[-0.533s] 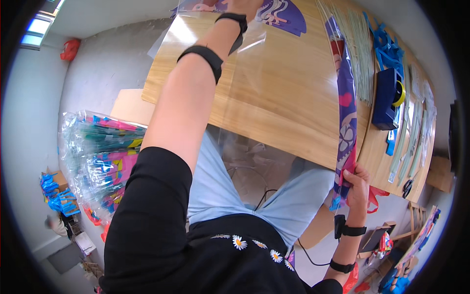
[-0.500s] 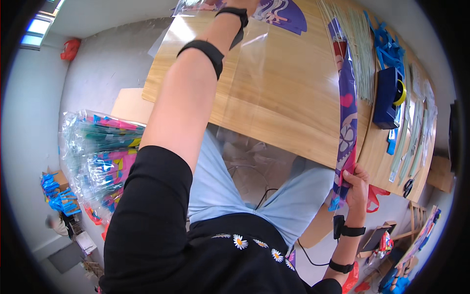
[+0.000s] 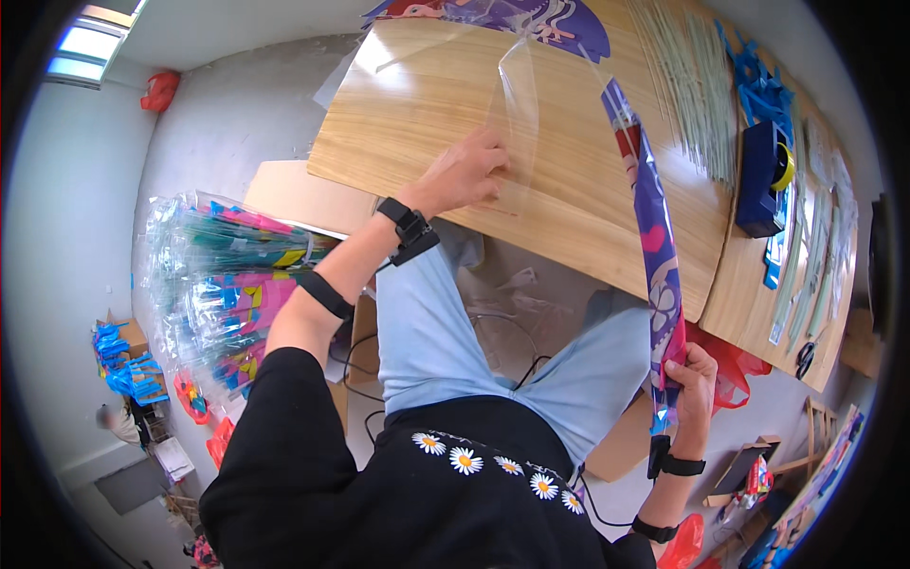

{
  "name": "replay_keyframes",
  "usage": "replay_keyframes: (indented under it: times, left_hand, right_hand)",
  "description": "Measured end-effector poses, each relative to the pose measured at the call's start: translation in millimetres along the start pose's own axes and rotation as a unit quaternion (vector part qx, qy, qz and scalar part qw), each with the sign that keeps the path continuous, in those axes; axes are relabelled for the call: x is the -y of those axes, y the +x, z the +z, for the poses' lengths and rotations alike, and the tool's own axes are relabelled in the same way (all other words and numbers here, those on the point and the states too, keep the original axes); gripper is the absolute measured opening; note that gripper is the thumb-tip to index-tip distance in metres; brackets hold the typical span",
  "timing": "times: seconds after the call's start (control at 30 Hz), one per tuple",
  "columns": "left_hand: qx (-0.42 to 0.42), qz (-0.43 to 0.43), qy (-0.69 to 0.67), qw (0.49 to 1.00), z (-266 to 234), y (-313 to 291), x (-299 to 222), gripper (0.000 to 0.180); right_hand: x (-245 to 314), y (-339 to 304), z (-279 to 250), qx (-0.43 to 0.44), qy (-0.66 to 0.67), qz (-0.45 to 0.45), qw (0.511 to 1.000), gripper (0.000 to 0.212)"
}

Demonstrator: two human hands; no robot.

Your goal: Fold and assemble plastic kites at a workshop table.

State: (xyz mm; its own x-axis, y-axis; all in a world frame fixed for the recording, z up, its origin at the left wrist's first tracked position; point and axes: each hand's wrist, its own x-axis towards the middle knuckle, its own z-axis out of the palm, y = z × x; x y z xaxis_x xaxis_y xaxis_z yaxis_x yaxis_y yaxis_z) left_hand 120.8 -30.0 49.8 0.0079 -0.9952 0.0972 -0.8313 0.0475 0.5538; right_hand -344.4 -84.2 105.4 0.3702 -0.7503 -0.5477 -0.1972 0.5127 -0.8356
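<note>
Gripping a purple bundle [image 3: 659, 261] in the right hand [image 3: 695, 381], with the left hand [image 3: 464, 173] curled beside clear plastic [image 3: 519, 109] over the table [image 3: 592, 213]—can't tell if pinching!

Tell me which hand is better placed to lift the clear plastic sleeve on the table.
Probably the left hand: its fingers are right at the clear plastic sleeve, whereas the right hand is farther off and grips the long purple bundle.

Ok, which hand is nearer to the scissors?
Right. The right hand holds the purple wrapped bundle to the left of the scissors; the left hand is much farther left, by the clear plastic sleeve.
</note>
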Motion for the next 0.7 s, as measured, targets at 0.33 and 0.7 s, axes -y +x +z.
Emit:
replay_keyframes:
  times: [0.33,0.7]
  left_hand:
    - [-0.104,-0.161,-0.010,0.981,47.2,2.4,-29.6,0.022]
    - [-0.174,-0.189,-0.008,0.966,57.9,3.3,-17.8,0.020]
  right_hand:
    - [-16.3,-71.9,-34.3,-0.014,-0.076,0.039,0.996,0.025]
    - [-32.4,-103.4,-50.7,-0.046,-0.164,0.035,0.985,0.022]
